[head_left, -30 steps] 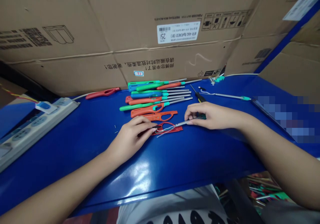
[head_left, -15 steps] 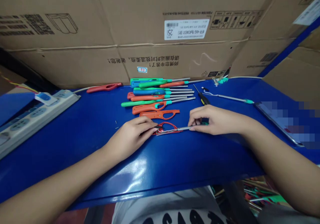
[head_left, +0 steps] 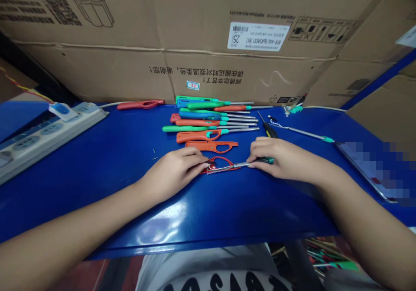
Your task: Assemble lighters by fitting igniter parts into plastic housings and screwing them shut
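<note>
Tube (head_left: 241, 165) juts leftward from right hand (head_left: 274, 156).

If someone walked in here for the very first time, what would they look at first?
Probably the bright heap of long-nosed lighters at the back of the blue table. In front of it, the left hand is at some thin wires and the right hand holds a metal tube. Behind stands a big cardboard panel with upside-down writing.

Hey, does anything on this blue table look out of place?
Two tiny metal pieces lie loose near the left hand, apart from the other parts. A red lighter handle also lies away from the lighter pile, with no metal tube showing.
</note>
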A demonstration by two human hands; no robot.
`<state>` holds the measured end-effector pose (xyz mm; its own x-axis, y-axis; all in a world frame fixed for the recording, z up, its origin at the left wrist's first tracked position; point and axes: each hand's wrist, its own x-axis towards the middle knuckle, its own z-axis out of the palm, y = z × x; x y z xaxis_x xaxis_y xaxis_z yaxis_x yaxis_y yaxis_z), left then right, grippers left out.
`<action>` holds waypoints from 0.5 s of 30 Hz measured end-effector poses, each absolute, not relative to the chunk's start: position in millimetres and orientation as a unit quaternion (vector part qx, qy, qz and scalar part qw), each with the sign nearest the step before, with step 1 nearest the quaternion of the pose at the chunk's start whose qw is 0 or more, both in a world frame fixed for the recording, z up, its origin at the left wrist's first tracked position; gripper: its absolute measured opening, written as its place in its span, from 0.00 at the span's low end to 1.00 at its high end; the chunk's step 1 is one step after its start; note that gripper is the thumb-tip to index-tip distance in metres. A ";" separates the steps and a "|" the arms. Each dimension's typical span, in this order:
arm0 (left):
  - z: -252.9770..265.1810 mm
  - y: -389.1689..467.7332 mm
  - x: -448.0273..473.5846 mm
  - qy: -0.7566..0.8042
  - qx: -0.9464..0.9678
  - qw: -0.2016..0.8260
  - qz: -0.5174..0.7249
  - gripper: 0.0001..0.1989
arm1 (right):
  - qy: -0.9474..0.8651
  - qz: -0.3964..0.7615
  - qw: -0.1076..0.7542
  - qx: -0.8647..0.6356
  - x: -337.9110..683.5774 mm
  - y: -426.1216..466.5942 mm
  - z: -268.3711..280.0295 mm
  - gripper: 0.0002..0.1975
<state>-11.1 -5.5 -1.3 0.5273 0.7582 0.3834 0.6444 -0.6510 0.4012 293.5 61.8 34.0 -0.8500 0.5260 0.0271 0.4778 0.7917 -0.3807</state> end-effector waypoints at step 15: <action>-1.2 -5.1 -12.4 0.402 0.877 0.090 0.249 0.10 | -0.938 0.076 -0.068 -0.331 271.1 47.9 51.7 0.12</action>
<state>-12.4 -5.1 -1.2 0.5530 0.7491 0.3648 0.6598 -0.6611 0.3573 271.1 47.9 51.7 -0.7712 0.6112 -0.1779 0.6319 0.7688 -0.0981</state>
